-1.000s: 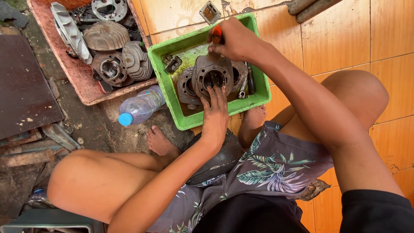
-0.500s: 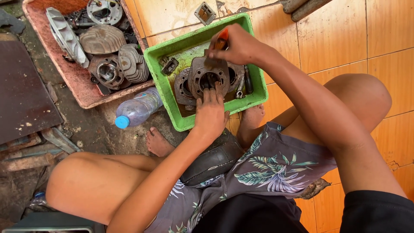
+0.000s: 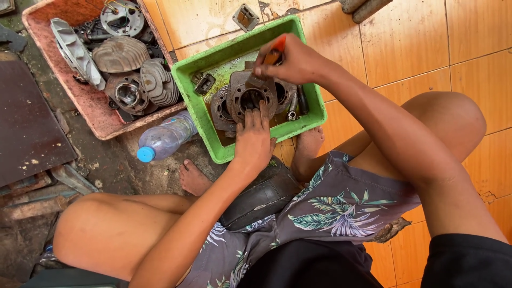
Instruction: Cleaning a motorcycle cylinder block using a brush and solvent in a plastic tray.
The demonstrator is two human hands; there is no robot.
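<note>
Orange-handled tool (image 3: pixel 276 53) stays gripped in the right hand (image 3: pixel 293 61), as before. The left hand (image 3: pixel 253 140) has slid down the engine cylinder (image 3: pixel 250 96), fingers flat and open.

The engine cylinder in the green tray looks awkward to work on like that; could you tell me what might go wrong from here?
The left hand steadies the engine cylinder with fingertips at its bore, close to the orange-handled tool in the right hand; a slip could strike those fingers. The green tray rests near bare feet, so pressing hard might tip or slide it onto them. The plastic bottle lying beside it could roll if bumped.
</note>
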